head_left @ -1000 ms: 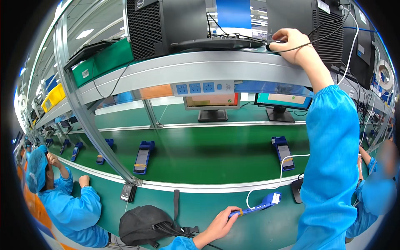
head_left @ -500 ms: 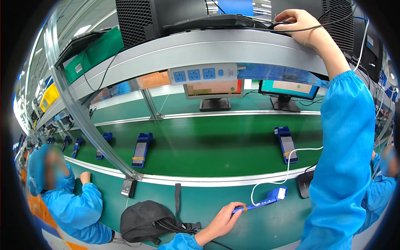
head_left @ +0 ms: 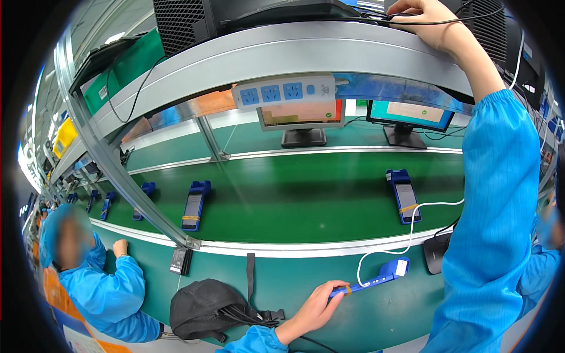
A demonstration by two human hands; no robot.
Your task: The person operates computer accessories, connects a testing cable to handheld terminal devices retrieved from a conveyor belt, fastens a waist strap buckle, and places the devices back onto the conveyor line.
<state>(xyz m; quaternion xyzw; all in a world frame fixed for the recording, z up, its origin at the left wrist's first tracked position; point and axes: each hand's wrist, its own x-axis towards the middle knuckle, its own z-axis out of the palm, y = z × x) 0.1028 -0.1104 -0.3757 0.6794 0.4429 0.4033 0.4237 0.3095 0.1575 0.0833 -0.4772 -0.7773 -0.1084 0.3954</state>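
Note:
My left hand (head_left: pixel 313 307) is closed round the near end of a blue handheld payment terminal (head_left: pixel 376 282), tilted up on its edge above the green bench. An orange rubber band circles the terminal beside my fingertips, and a white cable (head_left: pixel 385 250) is plugged into its side. Up on the grey shelf, my right hand (head_left: pixel 432 25) curls over a black computer mouse (head_left: pixel 401 16), which the fingers mostly hide. A black keyboard (head_left: pixel 288 13) lies left of that hand.
A black bag (head_left: pixel 203 309) sits beside my left forearm. More blue terminals (head_left: pixel 192 206) lie on the green conveyor belt (head_left: pixel 294 200). A power strip (head_left: pixel 285 92) hangs under the shelf; two monitors (head_left: pixel 303 115) stand behind. A co-worker (head_left: pixel 97 282) sits at left, and a black box (head_left: pixel 435 254) stands at right.
The view has tipped slightly, so the shelf and right hand appear higher. My left hand keeps its hold on the terminal, and my right hand stays on the mouse.

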